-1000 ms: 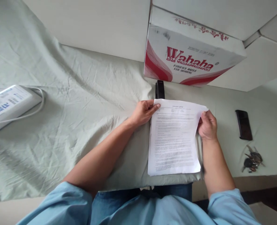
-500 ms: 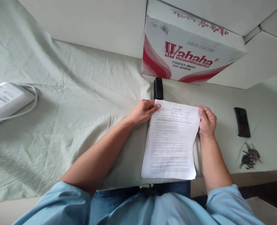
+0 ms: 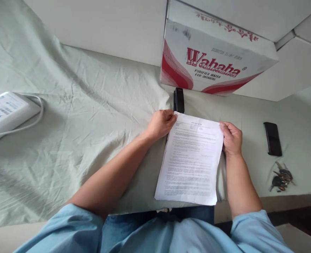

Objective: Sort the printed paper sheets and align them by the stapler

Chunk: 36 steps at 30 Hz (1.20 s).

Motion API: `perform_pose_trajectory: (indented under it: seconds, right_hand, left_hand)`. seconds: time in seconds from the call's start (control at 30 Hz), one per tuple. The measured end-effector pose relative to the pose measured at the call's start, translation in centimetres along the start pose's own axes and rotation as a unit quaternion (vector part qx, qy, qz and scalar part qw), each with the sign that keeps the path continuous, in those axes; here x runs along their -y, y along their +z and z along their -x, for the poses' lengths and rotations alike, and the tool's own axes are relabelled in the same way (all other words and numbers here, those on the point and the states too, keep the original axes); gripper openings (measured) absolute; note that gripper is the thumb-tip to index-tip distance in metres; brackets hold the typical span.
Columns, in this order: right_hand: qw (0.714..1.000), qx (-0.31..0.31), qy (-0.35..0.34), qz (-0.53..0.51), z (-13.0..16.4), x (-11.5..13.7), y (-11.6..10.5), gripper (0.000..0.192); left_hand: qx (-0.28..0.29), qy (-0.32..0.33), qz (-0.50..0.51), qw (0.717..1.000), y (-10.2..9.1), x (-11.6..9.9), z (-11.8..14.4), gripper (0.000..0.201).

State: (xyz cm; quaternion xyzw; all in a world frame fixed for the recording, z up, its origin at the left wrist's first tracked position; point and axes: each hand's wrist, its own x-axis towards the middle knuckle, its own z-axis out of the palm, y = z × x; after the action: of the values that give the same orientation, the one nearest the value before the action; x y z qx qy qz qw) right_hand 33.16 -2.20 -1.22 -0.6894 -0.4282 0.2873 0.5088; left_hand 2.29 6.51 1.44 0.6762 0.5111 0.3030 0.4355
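Observation:
A small stack of printed paper sheets point(image 3: 190, 161) is in front of me, its lower end near the table's front edge. My left hand point(image 3: 162, 123) pinches the upper left corner, fingers closed. At the upper right corner my right hand point(image 3: 231, 137) grips the sheets between thumb and curled fingers. The top sheet carries lines of text too small to read. Just beyond the paper's upper left corner lies a black stapler point(image 3: 179, 100), apart from the right hand and close to the left.
A Wahaha water carton point(image 3: 215, 59) stands behind the stapler against white panels. On the right lie a black phone point(image 3: 272, 139) and a bunch of keys point(image 3: 282, 177). A white box-shaped device point(image 3: 10, 112) with a cable sits far left on the wrinkled green cloth point(image 3: 92, 105).
The lower end of the paper has swung slightly left, and the right hand has shifted a little left with it. The left thumb now covers less of the corner.

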Motion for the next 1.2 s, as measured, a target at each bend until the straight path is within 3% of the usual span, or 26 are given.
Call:
perform_pose_trajectory:
  seconds: [0.2, 0.53, 0.8, 0.97, 1.13, 1.2]
  right_hand:
    - [0.998, 0.045, 0.030, 0.013, -0.3, 0.2, -0.4, 0.037]
    - [0.992, 0.099, 0.077, 0.035, -0.2, 1.4, -0.1, 0.031]
    - [0.999, 0.031, 0.045, 0.001, -0.4, 1.0, 0.7, 0.037]
    - [0.994, 0.059, 0.084, -0.039, 0.9, 1.6, 1.1, 0.049]
    - [0.996, -0.006, 0.080, -0.029, 0.5, 2.0, 1.5, 0.039]
    - [0.996, -0.001, 0.086, -0.006, -0.6, 2.2, 1.5, 0.038]
  left_hand:
    - [-0.015, -0.030, -0.007, 0.999, 0.1, -0.2, 0.0, 0.031]
    - [-0.042, -0.083, -0.104, 0.990, 0.5, -0.5, -0.1, 0.018]
    - [-0.070, -0.071, -0.082, 0.992, 0.6, 0.1, -0.4, 0.021]
    - [-0.067, -0.068, -0.049, 0.994, 0.3, 0.2, -0.4, 0.022]
    - [-0.068, -0.093, -0.049, 0.992, 0.4, -0.4, -0.1, 0.015]
    - [-0.077, -0.096, -0.049, 0.991, 0.6, -0.6, 0.0, 0.013]
